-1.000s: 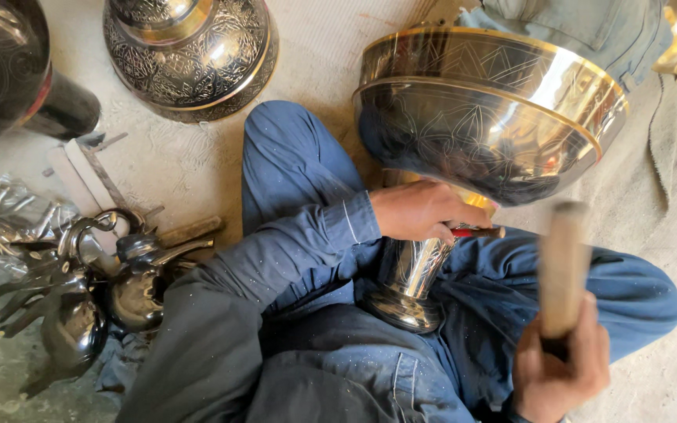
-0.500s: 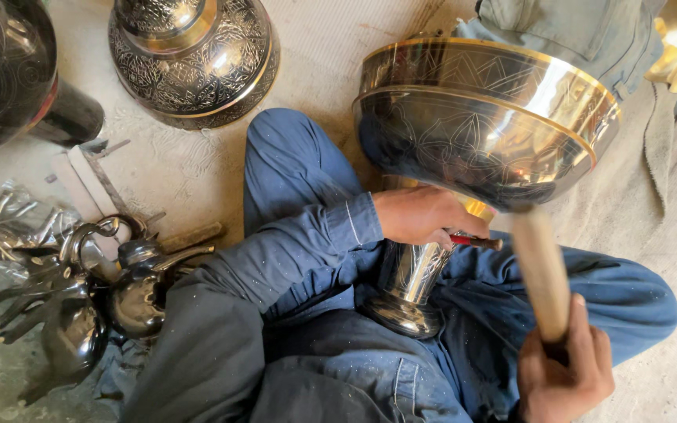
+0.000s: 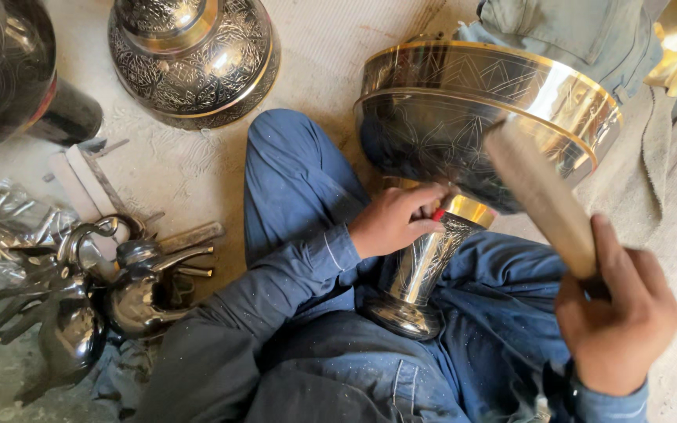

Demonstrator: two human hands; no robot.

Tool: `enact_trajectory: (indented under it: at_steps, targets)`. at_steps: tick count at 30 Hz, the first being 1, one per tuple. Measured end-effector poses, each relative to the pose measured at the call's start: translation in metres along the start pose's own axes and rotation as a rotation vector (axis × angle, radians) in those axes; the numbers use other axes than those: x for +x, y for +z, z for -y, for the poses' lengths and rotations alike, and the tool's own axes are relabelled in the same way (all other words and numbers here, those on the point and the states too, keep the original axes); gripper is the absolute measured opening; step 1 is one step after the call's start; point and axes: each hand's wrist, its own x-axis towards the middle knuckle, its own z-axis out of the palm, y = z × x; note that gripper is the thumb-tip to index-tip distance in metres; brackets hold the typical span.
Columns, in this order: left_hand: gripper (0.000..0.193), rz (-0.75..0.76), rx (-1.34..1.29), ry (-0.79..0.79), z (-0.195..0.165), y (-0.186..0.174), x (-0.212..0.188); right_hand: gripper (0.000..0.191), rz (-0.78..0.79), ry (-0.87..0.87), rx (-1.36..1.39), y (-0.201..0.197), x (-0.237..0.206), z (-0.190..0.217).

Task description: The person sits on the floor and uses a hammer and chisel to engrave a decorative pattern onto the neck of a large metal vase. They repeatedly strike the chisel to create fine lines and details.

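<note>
Pale, dusty floor (image 3: 182, 164) fills the head view, scratched and strewn with metal shavings, and the person sits on it with legs in blue trousers folded across the middle of the frame.

Between the legs stands a large engraved metal goblet (image 3: 479, 117), upright, its wide bowl dark and patterned with bright gold bands round the rim, its slim engraved stem (image 3: 425, 262) running down to a round foot that rests against the trousers. The left hand (image 3: 393, 219) sits just under the bowl, at the top of the stem, its fingers (image 3: 425, 196) curled shut round a small red-tipped tool (image 3: 438, 213) pressed to the metal. The right hand (image 3: 617, 313), low at the right edge of the frame, has its fingers clenched round a pale wooden mallet (image 3: 538, 196), which slants up and to the left and is blurred, its head lying against the side of the bowl.

At the far edge of the floor stands another engraved vessel (image 3: 193, 55), round-bodied, with a dark one (image 3: 5, 70) beside it in the left corner. Near the left edge, a heap of small dark metal teapots (image 3: 131, 294) with curved spouts lies on crumpled clear plastic (image 3: 9, 211), next to a few flat metal strips (image 3: 80, 180). Grey-green cloth (image 3: 566, 31) is bunched behind the goblet.
</note>
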Motion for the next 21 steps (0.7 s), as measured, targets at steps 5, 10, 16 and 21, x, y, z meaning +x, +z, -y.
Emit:
enact_trajectory:
  at_steps: [5, 10, 16, 21]
  targets:
    - [0.031, -0.136, -0.256, -0.187, -0.002, 0.008, -0.019, 0.057, 0.084, -0.332, -0.501, -0.009, 0.051, 0.022]
    - [0.027, -0.215, -0.315, -0.198, -0.008, 0.012, -0.019, 0.055, 0.156, -0.471, -0.580, -0.016, 0.071, 0.042]
    - [0.030, -0.120, -0.280, -0.123, -0.010, 0.009, -0.008, 0.060, 0.115, -0.296, -0.358, -0.005, 0.055, 0.034]
    - [0.036, -0.063, -0.105, -0.039, -0.005, 0.005, -0.002, 0.061, 0.081, -0.174, -0.299, 0.005, 0.036, 0.008]
